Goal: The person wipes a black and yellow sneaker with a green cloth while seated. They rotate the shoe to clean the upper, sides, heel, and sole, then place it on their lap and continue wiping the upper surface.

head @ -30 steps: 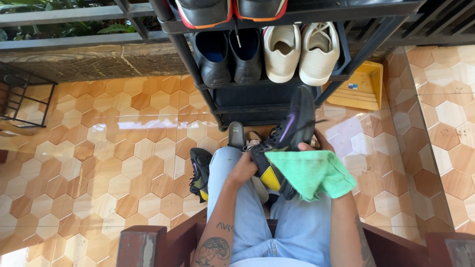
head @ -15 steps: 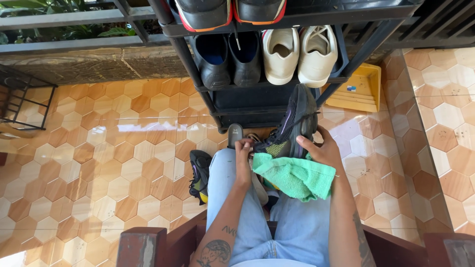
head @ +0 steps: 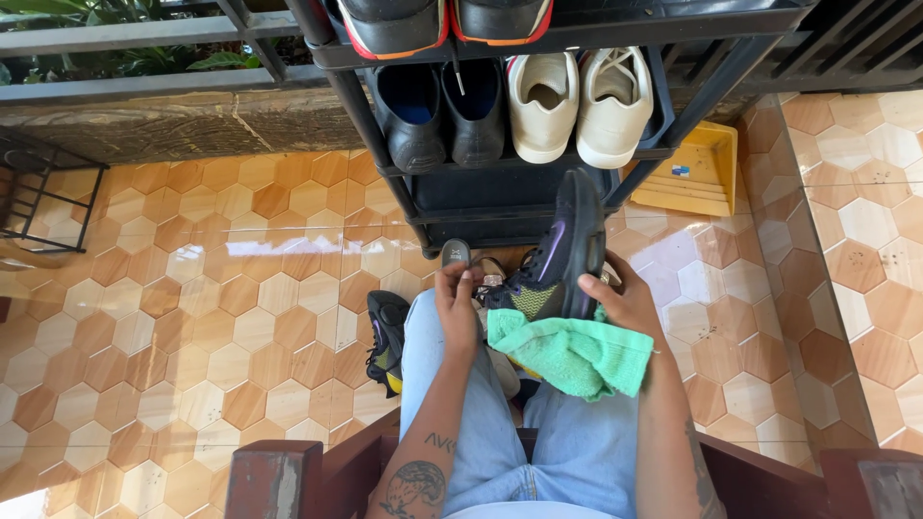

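Green cloth [head: 575, 352] is draped over the lap, under a dark sneaker [head: 558, 258] gripped by the right hand [head: 623, 300]. The heel is pinched by the left hand [head: 458, 306]. Wiping seems to be underway; next, the cloth must be pressed against the shoe's side.

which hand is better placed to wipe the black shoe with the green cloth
Right, probably. The right hand already holds the green cloth against the black shoe, while the left hand grips the shoe's heel end, steadying it.
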